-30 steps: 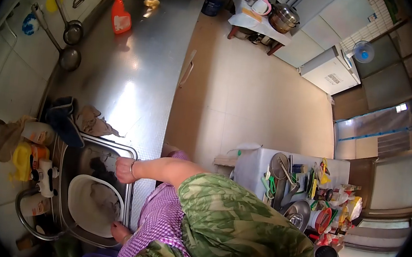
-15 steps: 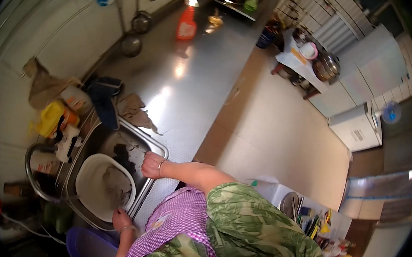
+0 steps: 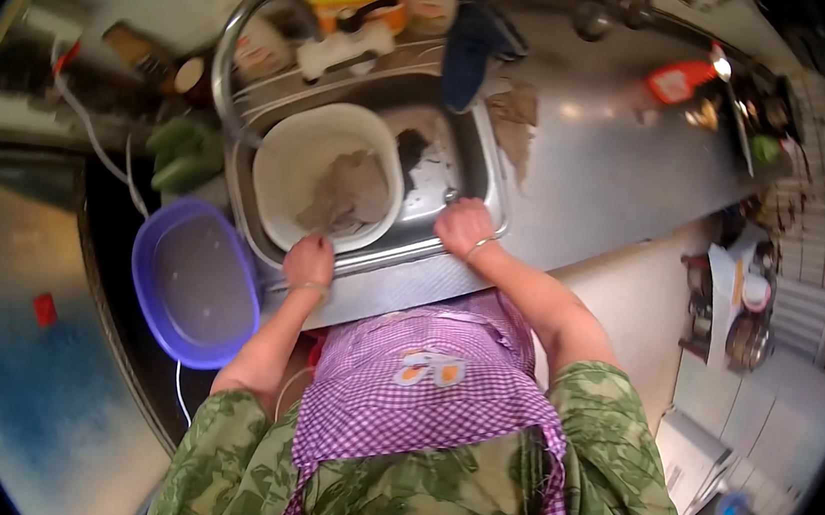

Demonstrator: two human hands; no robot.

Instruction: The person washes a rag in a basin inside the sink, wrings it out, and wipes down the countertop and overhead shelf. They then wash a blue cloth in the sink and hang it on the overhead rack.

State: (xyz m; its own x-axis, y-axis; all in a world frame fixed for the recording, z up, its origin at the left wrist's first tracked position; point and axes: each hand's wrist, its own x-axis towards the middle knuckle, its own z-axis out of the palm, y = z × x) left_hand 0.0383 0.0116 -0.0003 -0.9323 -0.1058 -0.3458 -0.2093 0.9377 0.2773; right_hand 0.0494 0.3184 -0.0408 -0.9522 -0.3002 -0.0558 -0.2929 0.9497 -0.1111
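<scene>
Inside the steel sink point(image 3: 491, 165) stands a white basin point(image 3: 276, 168) with a wet, greyish-brown cloth point(image 3: 351, 191) in it. My left hand point(image 3: 309, 262) is closed at the basin's near rim, close to the cloth's lower end; its grip is hidden. Over the sink's near right corner my right hand point(image 3: 464, 228) is also closed, a small shiny metal part point(image 3: 450, 196) by its knuckles. I cannot make out what it holds. A dark, crumpled piece point(image 3: 410, 152) lies between the basin and the sink's right side.
A curved faucet point(image 3: 223, 67) rises at the back left. The purple tub point(image 3: 253, 291) holds cloudy water left of the sink. A blue cloth point(image 3: 465, 62) hangs over the back edge, beside a brown rag point(image 3: 516, 118). A red spray bottle point(image 3: 677, 81) is farther right on the counter.
The view has swung round, so the sink now lies ahead and the purple tub shows fully. Both hands stay closed near the same spots at the sink and basin.
</scene>
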